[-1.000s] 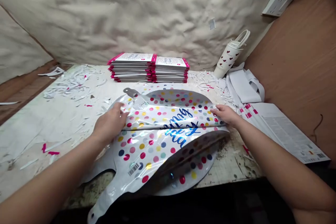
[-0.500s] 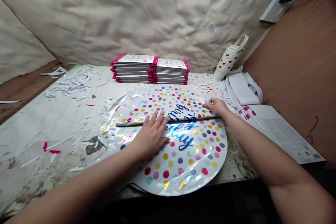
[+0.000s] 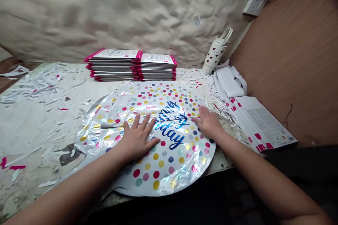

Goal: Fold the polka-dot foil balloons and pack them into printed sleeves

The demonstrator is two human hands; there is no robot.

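A flat round foil balloon (image 3: 169, 161), white with coloured dots and blue lettering, lies in front of me on the worktable (image 3: 87, 103). A folded-over edge runs across its middle from left to right. My left hand (image 3: 138, 137) rests on that fold with its fingers spread and pointing away from me. At the right end of the fold, my right hand (image 3: 210, 123) touches the foil; it is slightly blurred, and its fingers look stretched out along the edge. More foil shows beneath the balloon on the left.
Two stacks of pink-edged printed packets (image 3: 113, 66) stand at the back. Right of them are a white tumbler (image 3: 215, 54) with hearts, white paper strips (image 3: 232, 81) and printed packaging sheets (image 3: 266, 123). Paper scraps (image 3: 37, 81) litter the left side. A power strip (image 3: 256, 1) hangs on the right wall.
The view has turned right, so everything appears further left. My right hand has gone from pinching the fold's upper layer to lying over its right end. My left hand stays spread on the fold.
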